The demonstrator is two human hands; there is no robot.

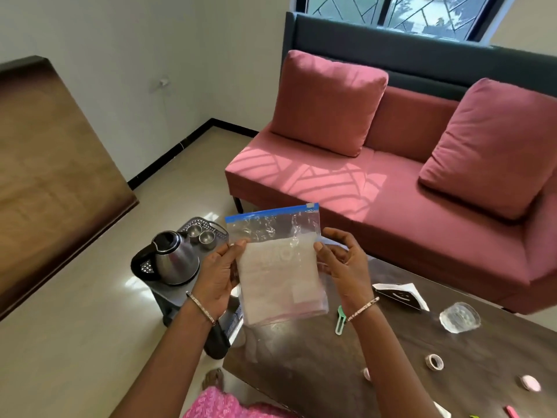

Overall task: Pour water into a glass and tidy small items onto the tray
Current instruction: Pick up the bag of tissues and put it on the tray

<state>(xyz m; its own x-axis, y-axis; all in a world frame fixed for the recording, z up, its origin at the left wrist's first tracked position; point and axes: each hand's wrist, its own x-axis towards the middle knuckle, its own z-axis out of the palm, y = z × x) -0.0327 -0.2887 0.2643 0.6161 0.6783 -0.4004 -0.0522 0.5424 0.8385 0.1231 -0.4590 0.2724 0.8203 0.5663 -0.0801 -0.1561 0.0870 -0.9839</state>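
Head view, looking down over a dark table [391, 375] with a pink sofa [407, 206] beyond it.

- Clear zip bag [280, 267], blue strip at the top, is held upright in the air above the table's near left corner. A pale folded sheet fills its lower part.
- Left hand [217, 273] grips the bag's left edge: thumb on the front face, the other fingers curled behind the plastic.
- Right hand [346, 267] pinches the right edge: thumb in front, fingers behind and loosely spread.
- The bag spans the gap between the two thumbs; its top and bottom hang free of both hands.
- Glass [459, 319] stands on the table, right of the right wrist and well apart from both hands.
- Tray [221, 233], dark and perforated, sits left of the table. It carries a steel kettle [173, 257] and two steel cups [200, 235].
- On the table: green clip [340, 322] by the right wrist, tape roll [434, 362], pink round piece [529, 382].
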